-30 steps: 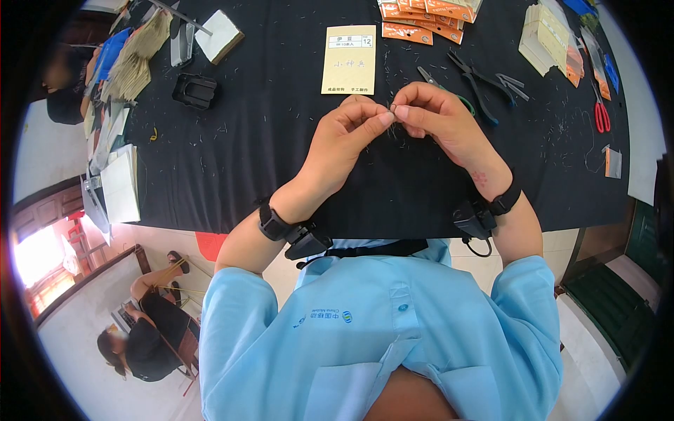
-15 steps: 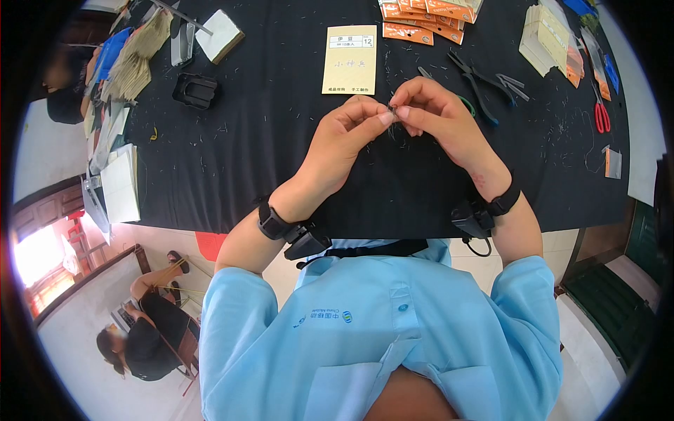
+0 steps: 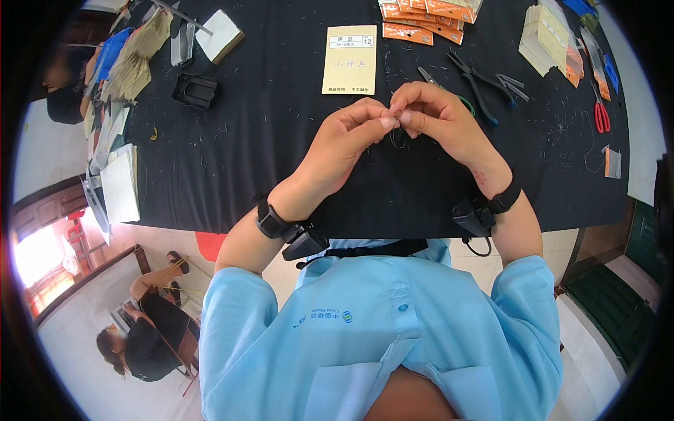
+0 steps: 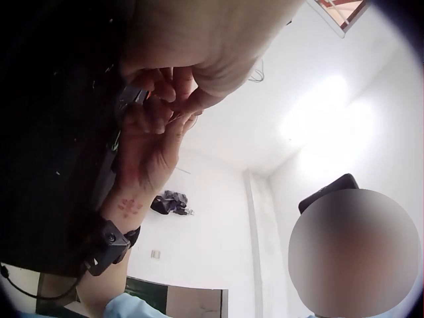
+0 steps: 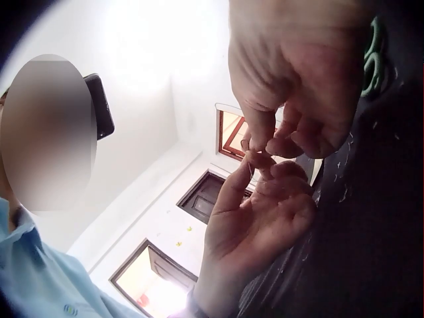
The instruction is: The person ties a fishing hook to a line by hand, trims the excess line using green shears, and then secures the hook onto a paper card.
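Note:
Both hands meet fingertip to fingertip over the black cloth in the head view. My left hand (image 3: 340, 140) pinches a thin fishing line (image 3: 393, 140) between thumb and forefinger. Right against it, my right hand (image 3: 453, 132) pinches the same line, its other fingers curled in. A fine loop of the line hangs below the fingertips; whatever sits between the tips is too small and covered to tell. In the right wrist view, a short bit of line (image 5: 252, 171) shows at the left thumb. A cream printed card (image 3: 349, 59) lies just beyond the hands.
Green-handled scissors (image 3: 466, 105) lie partly behind the right hand, with pliers (image 3: 469, 76) beside them. Orange packets (image 3: 430, 14) are piled at the back. Red-handled scissors (image 3: 602, 118) are far right, a black tray (image 3: 195, 91) at left. Line clippings litter the cloth.
The joined fingertips have shifted slightly to the right, and the right fingers have changed their hold a little. The loop of line below them shows more clearly now.

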`<action>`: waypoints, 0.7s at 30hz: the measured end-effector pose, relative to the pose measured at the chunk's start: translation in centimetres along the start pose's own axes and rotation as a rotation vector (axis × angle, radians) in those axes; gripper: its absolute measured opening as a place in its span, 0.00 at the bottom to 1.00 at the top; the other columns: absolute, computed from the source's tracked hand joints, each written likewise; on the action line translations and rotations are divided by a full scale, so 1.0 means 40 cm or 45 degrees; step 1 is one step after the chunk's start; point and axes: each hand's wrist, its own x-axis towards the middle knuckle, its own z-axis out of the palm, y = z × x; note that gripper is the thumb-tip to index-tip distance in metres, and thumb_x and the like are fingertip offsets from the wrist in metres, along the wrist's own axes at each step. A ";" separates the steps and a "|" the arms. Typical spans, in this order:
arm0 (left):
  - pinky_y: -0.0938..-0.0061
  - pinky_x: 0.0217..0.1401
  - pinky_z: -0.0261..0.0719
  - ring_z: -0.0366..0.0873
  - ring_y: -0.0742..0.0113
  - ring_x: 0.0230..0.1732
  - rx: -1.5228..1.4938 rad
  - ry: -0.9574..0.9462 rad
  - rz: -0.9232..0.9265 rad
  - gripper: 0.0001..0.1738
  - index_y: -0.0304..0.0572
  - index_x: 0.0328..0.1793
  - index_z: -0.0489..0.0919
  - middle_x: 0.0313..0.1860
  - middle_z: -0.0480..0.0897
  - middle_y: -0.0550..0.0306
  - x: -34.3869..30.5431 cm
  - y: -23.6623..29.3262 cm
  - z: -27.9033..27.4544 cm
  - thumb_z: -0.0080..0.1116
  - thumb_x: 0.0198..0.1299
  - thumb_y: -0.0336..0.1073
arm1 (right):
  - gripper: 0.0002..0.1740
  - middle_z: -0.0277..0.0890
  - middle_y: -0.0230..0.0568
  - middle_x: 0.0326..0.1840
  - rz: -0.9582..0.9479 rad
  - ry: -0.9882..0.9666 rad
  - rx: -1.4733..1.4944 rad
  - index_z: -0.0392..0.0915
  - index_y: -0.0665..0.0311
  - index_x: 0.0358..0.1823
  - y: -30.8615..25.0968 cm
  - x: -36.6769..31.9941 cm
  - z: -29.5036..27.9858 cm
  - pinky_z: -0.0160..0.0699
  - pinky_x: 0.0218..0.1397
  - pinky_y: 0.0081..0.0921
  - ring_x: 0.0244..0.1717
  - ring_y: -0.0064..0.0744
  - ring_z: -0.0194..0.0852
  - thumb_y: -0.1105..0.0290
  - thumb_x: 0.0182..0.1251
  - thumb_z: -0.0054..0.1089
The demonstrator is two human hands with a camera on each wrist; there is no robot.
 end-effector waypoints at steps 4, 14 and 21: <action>0.81 0.49 0.65 0.66 0.79 0.39 -0.005 -0.003 -0.023 0.09 0.40 0.44 0.78 0.39 0.73 0.66 -0.002 0.002 0.001 0.57 0.63 0.36 | 0.06 0.71 0.28 0.34 -0.014 -0.037 -0.047 0.75 0.63 0.43 0.001 0.002 -0.003 0.68 0.37 0.15 0.32 0.17 0.67 0.70 0.69 0.54; 0.81 0.49 0.66 0.66 0.80 0.40 0.021 0.024 -0.020 0.07 0.42 0.43 0.78 0.38 0.73 0.68 0.002 -0.006 -0.004 0.57 0.64 0.36 | 0.03 0.67 0.30 0.30 -0.109 0.051 -0.245 0.68 0.64 0.42 0.010 0.003 0.023 0.67 0.31 0.16 0.28 0.16 0.65 0.73 0.71 0.48; 0.82 0.49 0.66 0.66 0.81 0.40 0.100 0.052 0.024 0.05 0.43 0.42 0.77 0.38 0.72 0.68 0.003 -0.009 -0.007 0.56 0.65 0.35 | 0.03 0.66 0.31 0.30 -0.114 0.101 -0.292 0.68 0.65 0.41 0.008 0.002 0.034 0.66 0.31 0.17 0.27 0.17 0.65 0.73 0.72 0.46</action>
